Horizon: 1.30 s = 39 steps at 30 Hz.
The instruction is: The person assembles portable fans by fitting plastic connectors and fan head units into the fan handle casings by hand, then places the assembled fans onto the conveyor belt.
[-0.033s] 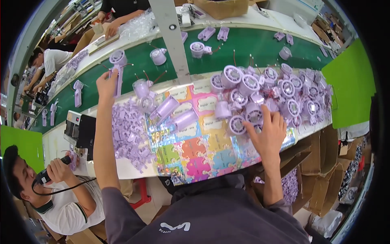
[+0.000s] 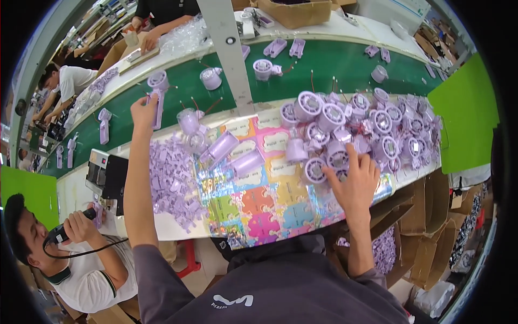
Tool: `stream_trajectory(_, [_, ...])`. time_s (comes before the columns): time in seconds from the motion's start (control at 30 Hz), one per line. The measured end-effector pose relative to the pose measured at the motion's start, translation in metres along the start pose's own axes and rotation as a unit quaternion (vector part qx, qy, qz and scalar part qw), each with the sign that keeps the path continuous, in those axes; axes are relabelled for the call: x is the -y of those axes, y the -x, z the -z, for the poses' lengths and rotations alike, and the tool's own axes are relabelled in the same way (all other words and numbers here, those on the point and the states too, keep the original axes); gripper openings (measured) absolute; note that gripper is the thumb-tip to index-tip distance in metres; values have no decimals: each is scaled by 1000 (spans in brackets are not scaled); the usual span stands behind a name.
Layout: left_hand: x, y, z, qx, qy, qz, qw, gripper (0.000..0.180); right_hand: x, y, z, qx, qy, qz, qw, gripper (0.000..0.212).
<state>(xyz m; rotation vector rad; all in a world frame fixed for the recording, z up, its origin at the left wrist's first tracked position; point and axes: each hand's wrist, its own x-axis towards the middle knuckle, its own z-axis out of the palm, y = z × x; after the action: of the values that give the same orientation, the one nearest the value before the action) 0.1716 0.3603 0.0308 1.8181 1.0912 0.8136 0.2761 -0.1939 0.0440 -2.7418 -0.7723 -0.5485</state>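
My left hand (image 2: 143, 113) reaches over the green belt, its thumb and fingers closed on the handle of a light purple handheld fan (image 2: 157, 81). That fan's round head points away from me, and a thin wire sticks out beside it. My right hand (image 2: 356, 182) is at the near edge of a heap of purple fan heads (image 2: 386, 120), its thumb and forefinger spread. The fingertips are against or just over a fan head (image 2: 338, 155); contact is hard to tell. Two loose purple handle shells (image 2: 247, 163) lie between my hands, near other wired fan heads (image 2: 189, 121).
A pile of small purple parts (image 2: 172, 178) lies by my left forearm. A colourful puzzle-patterned sheet (image 2: 256, 200) covers the bench. A metal post (image 2: 229, 59) rises before the green belt (image 2: 324, 73). At left a person (image 2: 89, 259) holds a black tool (image 2: 67, 229). Cardboard boxes (image 2: 426, 227) stand lower right.
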Motion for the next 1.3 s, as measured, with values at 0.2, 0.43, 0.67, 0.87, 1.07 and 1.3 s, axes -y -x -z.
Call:
stream_trajectory(0.2, [78, -81, -49, -54, -196, 43, 978, 49, 0, 10, -16, -11, -22, -19, 1000, 76])
stream_trajectory(0.43, [62, -78, -66, -176, -341, -129, 915, 32, 6, 4, -25, 3, -80, -79, 994, 76])
stream_trajectory(0.67, [-28, -44, -129, 24, -194, -437, 878, 42, 5, 9, -26, -1, -92, -97, 991, 79])
stream_trajectory(0.87, [-13, -59, -141, 248, -329, -258, 874, 60, 15, 7, -20, -115, -173, -16, 978, 62])
stream_trajectory(1.07, [-75, 32, -60, 162, -130, -267, 941, 62, 71, -1, -10, -11, -284, 170, 944, 35])
stream_trajectory(1.3, [-36, 212, 51, 77, 214, -117, 967, 47, 195, 47, -61, 194, -411, 377, 807, 40])
